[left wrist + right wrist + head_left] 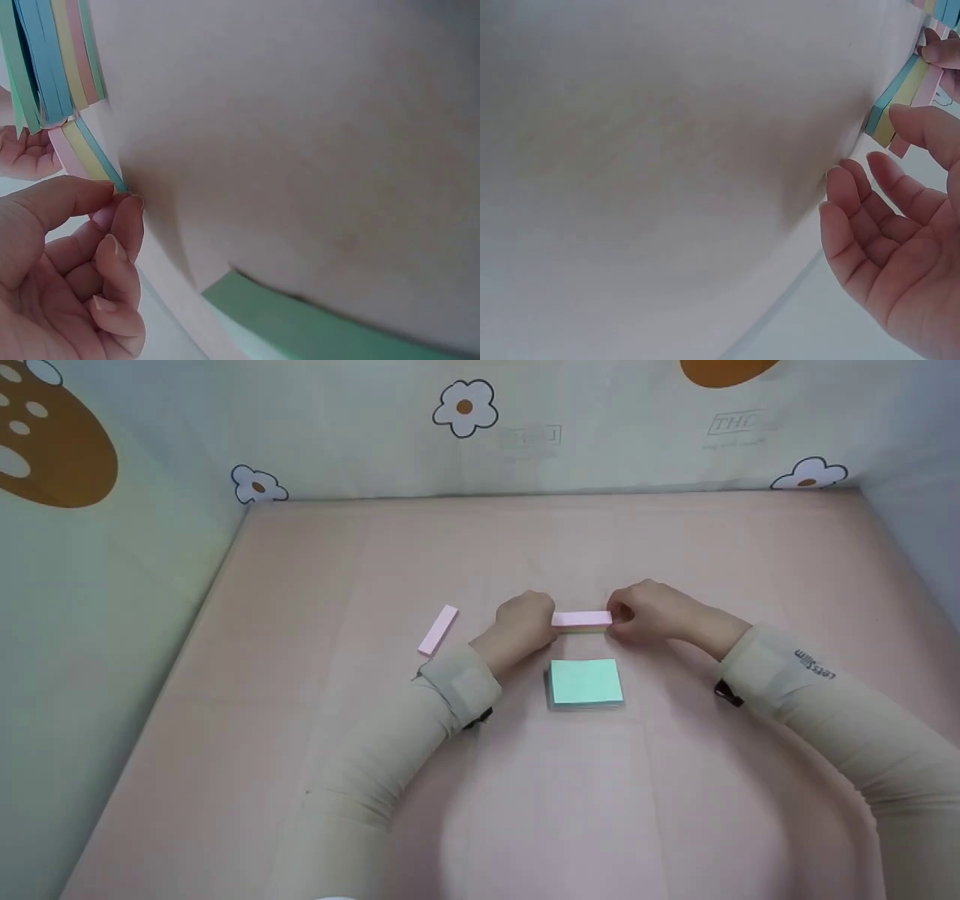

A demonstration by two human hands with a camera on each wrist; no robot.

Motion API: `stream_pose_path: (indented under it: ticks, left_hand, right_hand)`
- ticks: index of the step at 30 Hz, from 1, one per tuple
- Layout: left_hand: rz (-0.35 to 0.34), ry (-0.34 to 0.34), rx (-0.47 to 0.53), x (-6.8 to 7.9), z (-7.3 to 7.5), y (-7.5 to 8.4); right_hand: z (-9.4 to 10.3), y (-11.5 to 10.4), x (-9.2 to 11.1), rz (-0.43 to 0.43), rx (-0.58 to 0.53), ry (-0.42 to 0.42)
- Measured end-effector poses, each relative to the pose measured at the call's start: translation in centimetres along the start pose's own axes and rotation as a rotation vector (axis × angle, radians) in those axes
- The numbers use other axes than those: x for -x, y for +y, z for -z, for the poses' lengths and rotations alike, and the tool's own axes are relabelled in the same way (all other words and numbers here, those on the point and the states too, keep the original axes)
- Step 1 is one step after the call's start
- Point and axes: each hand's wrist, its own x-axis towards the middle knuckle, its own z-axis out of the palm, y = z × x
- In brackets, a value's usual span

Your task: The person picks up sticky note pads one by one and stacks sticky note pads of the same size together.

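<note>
A thin strip stack of sticky notes (582, 619), pink on top with yellow and blue beneath, lies crosswise between my hands. My left hand (525, 622) pinches its left end between thumb and fingertip, as the left wrist view shows. At the other end, my right hand (651, 611) has its thumb tip against the stack (901, 97), while its fingers (844, 195) stay loosely bent below. Just in front of the stack lies a thicker rectangular pad (585, 682) with a mint-green top; its blue, yellow, pink and green layers show in the left wrist view.
Left of my left hand, a separate pink strip (438, 630) lies at a slant on the pink table cover (315, 660). A green-sided block (322, 322) crosses the bottom of the left wrist view. Flower-patterned walls (360, 435) enclose the back and sides.
</note>
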Motion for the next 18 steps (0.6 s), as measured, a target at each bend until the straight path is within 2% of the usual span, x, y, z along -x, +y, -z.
stream_pose_path:
  ticks: [18]
  left_hand:
    - [0.005, -0.009, 0.025, -0.22, 0.01, -0.16]
  right_hand:
    - [0.15, -0.12, 0.0, 0.025, 0.026, 0.002]
